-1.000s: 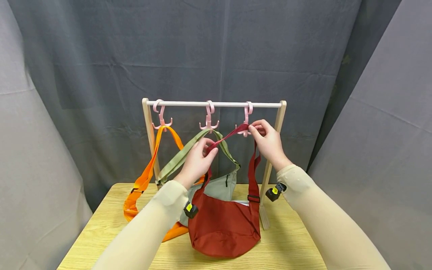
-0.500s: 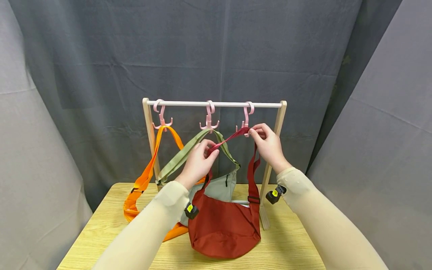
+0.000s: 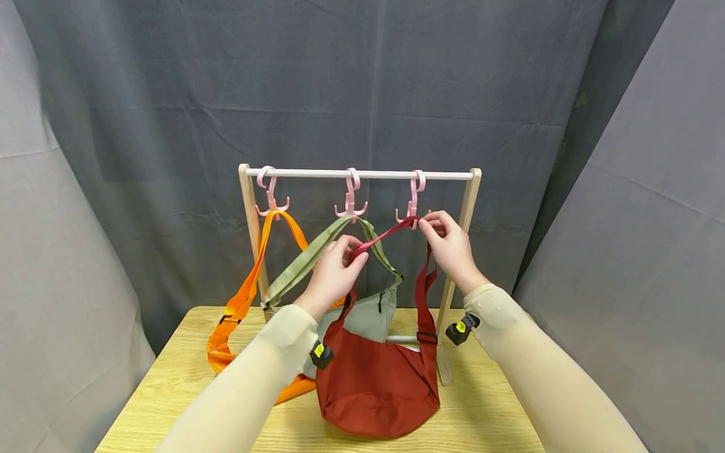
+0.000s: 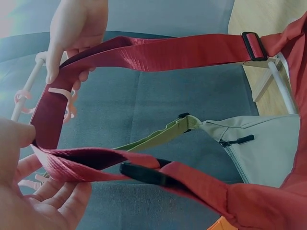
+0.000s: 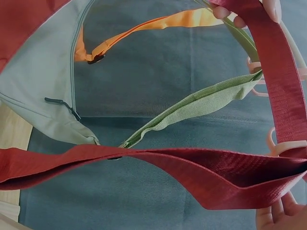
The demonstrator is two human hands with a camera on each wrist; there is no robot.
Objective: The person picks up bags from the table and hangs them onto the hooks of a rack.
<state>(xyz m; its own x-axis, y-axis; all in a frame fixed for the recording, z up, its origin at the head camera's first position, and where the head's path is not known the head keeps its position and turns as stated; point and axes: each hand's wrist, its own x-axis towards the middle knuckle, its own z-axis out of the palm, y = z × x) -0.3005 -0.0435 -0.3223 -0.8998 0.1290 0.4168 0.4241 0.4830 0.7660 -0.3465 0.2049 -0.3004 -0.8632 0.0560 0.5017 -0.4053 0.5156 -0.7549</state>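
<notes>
A dark red shoulder bag [image 3: 379, 384] hangs low over the front of the table. My left hand [image 3: 334, 270] pinches its strap [image 3: 387, 234] left of the right-hand pink hook [image 3: 413, 195]. Higher up, my right hand [image 3: 450, 248] pinches the same strap just beside that hook. Between the two hands the strap slopes up to the right. In the left wrist view, a pink prong [image 4: 60, 92] lies across the strap's inner face. The right wrist view also has a pink prong [image 5: 288, 147] against the strap.
A grey-green bag [image 3: 370, 314] hangs by its green strap [image 3: 308, 258] from the middle hook [image 3: 350, 201]. An orange strap [image 3: 249, 289] loops over the left hook [image 3: 272, 198]. The hooks hang from a white bar [image 3: 306, 173] between wooden posts on a wooden table [image 3: 481, 409].
My right hand has come down slightly, lowering the strap from above the hook's prongs to about their level. My left hand has shifted a little to the right, still pinching the strap.
</notes>
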